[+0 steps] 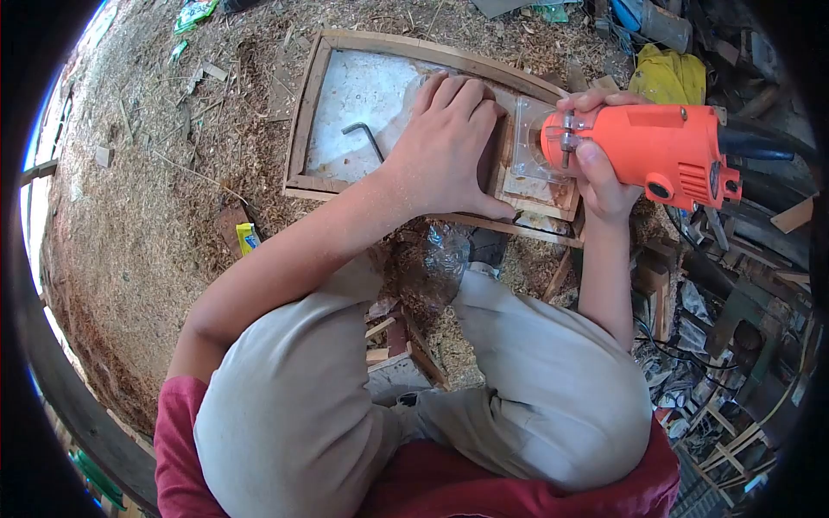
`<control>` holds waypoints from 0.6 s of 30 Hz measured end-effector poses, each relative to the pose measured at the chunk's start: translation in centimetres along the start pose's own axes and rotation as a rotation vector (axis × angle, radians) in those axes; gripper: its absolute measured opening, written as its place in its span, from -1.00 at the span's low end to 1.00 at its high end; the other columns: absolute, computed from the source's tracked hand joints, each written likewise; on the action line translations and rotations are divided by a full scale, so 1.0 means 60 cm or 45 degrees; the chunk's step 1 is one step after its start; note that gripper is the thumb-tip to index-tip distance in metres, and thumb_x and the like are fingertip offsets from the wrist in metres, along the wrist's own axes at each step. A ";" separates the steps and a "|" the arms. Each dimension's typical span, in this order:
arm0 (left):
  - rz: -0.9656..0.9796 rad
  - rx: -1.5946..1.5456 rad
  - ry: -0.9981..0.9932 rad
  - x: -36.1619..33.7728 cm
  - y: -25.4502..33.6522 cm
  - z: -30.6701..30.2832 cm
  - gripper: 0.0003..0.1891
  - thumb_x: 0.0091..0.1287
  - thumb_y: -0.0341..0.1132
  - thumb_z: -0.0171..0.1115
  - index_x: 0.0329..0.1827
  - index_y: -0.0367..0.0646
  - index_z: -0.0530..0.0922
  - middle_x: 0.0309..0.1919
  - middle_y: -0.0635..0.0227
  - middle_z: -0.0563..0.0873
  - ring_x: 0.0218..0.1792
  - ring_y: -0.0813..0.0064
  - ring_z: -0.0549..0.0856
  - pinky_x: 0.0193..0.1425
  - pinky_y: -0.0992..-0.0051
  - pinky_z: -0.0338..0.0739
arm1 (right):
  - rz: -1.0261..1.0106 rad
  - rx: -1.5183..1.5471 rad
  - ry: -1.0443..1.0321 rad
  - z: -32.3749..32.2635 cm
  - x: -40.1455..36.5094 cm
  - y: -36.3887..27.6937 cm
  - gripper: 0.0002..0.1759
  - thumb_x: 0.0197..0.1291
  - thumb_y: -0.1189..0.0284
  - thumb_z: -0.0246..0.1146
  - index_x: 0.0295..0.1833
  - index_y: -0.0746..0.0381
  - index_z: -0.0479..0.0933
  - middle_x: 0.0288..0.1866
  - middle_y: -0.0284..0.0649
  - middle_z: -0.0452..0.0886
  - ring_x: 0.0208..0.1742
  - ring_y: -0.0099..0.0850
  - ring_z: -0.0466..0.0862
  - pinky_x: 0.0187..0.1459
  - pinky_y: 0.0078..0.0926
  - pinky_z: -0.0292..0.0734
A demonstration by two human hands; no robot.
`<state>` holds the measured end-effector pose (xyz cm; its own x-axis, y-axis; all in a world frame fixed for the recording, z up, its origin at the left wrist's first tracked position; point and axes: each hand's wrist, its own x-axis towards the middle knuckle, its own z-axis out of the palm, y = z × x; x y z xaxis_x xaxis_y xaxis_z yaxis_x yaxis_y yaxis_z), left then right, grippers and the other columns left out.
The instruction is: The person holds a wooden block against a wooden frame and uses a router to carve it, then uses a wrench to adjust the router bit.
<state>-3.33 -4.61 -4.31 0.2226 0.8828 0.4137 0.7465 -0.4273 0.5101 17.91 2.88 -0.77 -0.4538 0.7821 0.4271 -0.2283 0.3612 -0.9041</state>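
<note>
My right hand [600, 168] is wrapped around the lower body of an orange trim router [652, 147], which lies tilted with its clear plastic base [528, 142] against a piece of wood [542, 207]. My left hand [453, 142] presses on a brown wooden board [494, 160] beside the router base, thumb at the near side and fingers at the far side. Both rest over a shallow wooden frame [302, 129] with a whitish, stained panel [354, 91]. A bent hex key [364, 136] lies on that panel, left of my left hand. The router bit is not clearly visible.
Sawdust and wood scraps cover the ground [173, 147]. A yellow cloth or bag [669, 76] lies beyond the router. The black cord [760, 141] runs off to the right, where clutter is piled. A small yellow packet [248, 237] lies at left. My knees are close below the frame.
</note>
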 end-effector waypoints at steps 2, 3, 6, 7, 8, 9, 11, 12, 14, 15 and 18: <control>-0.003 0.015 0.001 -0.001 0.000 0.000 0.06 -0.36 0.32 0.66 0.12 -0.34 0.54 0.08 0.07 0.51 0.23 -0.02 0.48 0.50 0.02 0.22 | -0.012 -0.005 -0.008 0.000 0.000 0.000 -0.39 0.15 0.52 0.34 0.32 0.28 0.34 0.10 0.00 0.59 0.18 -0.08 0.65 0.30 0.01 0.54; -0.004 0.023 0.002 -0.001 0.000 0.000 0.06 -0.36 0.32 0.66 0.12 -0.34 0.54 0.08 0.08 0.51 0.23 -0.02 0.48 0.50 0.02 0.23 | -0.018 -0.008 -0.012 0.000 0.001 0.000 -0.39 0.15 0.51 0.34 0.32 0.28 0.34 0.10 0.00 0.59 0.18 -0.08 0.65 0.30 0.01 0.54; 0.010 0.005 0.024 -0.001 0.000 0.001 0.06 -0.36 0.32 0.65 0.11 -0.33 0.54 0.09 0.08 0.52 0.23 -0.01 0.49 0.49 0.03 0.24 | 0.011 -0.019 -0.003 -0.002 -0.001 -0.001 -0.39 0.15 0.51 0.34 0.32 0.28 0.33 0.09 0.00 0.59 0.18 -0.08 0.65 0.30 0.02 0.54; 0.010 0.007 0.025 -0.001 0.001 0.001 0.05 -0.36 0.32 0.65 0.11 -0.33 0.54 0.09 0.08 0.52 0.23 -0.01 0.49 0.49 0.03 0.24 | 0.002 -0.020 -0.008 -0.004 -0.001 -0.001 -0.39 0.14 0.51 0.34 0.32 0.28 0.33 0.09 -0.01 0.59 0.18 -0.08 0.65 0.30 0.02 0.54; 0.010 0.009 0.025 -0.001 0.000 0.001 0.05 -0.36 0.32 0.65 0.11 -0.33 0.54 0.09 0.09 0.52 0.23 -0.01 0.49 0.49 0.03 0.24 | -0.007 -0.020 -0.012 -0.005 -0.001 0.001 -0.39 0.14 0.51 0.34 0.32 0.27 0.33 0.09 -0.01 0.60 0.18 -0.08 0.65 0.30 0.03 0.54; 0.010 0.012 0.025 -0.001 0.000 0.001 0.05 -0.36 0.32 0.65 0.11 -0.33 0.54 0.09 0.09 0.52 0.22 0.00 0.49 0.49 0.03 0.25 | -0.016 -0.021 -0.016 -0.006 -0.001 0.002 -0.39 0.14 0.51 0.34 0.32 0.27 0.33 0.09 -0.01 0.60 0.18 -0.08 0.65 0.30 0.03 0.54; 0.007 0.008 0.018 -0.001 0.000 0.001 0.05 -0.36 0.32 0.65 0.11 -0.33 0.54 0.10 0.09 0.53 0.23 0.00 0.49 0.49 0.03 0.24 | -0.037 -0.016 -0.003 -0.003 0.002 0.001 -0.38 0.11 0.58 0.37 0.30 0.27 0.33 0.06 0.00 0.60 0.12 -0.16 0.68 0.20 -0.06 0.63; 0.006 0.006 0.016 -0.001 0.000 0.001 0.06 -0.36 0.32 0.65 0.12 -0.33 0.54 0.10 0.09 0.53 0.23 0.00 0.49 0.49 0.03 0.24 | -0.048 -0.014 0.003 -0.002 0.003 0.000 -0.37 0.09 0.61 0.38 0.29 0.27 0.32 0.04 0.01 0.61 0.09 -0.20 0.69 0.14 -0.11 0.67; 0.004 0.019 0.018 -0.001 0.001 0.002 0.06 -0.35 0.32 0.65 0.12 -0.33 0.54 0.11 0.10 0.53 0.24 0.00 0.49 0.49 0.03 0.24 | -0.053 -0.011 -0.003 -0.004 0.003 0.002 -0.37 0.09 0.62 0.37 0.29 0.27 0.32 0.05 0.01 0.61 0.09 -0.20 0.69 0.15 -0.11 0.67; 0.004 0.025 0.018 -0.001 0.002 0.001 0.06 -0.35 0.33 0.64 0.13 -0.33 0.54 0.11 0.10 0.53 0.24 0.00 0.49 0.49 0.03 0.23 | -0.056 -0.009 -0.005 -0.004 0.002 0.003 -0.37 0.09 0.63 0.37 0.29 0.27 0.32 0.05 0.01 0.61 0.09 -0.19 0.69 0.15 -0.11 0.67; -0.001 0.026 -0.010 0.000 0.003 -0.002 0.06 -0.34 0.32 0.64 0.14 -0.33 0.54 0.12 0.10 0.53 0.26 0.00 0.48 0.51 0.02 0.22 | -0.056 -0.011 -0.008 -0.004 0.002 0.002 -0.37 0.09 0.63 0.36 0.29 0.27 0.32 0.05 0.01 0.61 0.10 -0.19 0.69 0.16 -0.11 0.66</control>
<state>-3.28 -4.69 -4.13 0.2267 0.8847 0.4072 0.7592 -0.4224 0.4951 18.04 3.14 -0.82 -0.4491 0.7621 0.4664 -0.2405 0.3996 -0.8846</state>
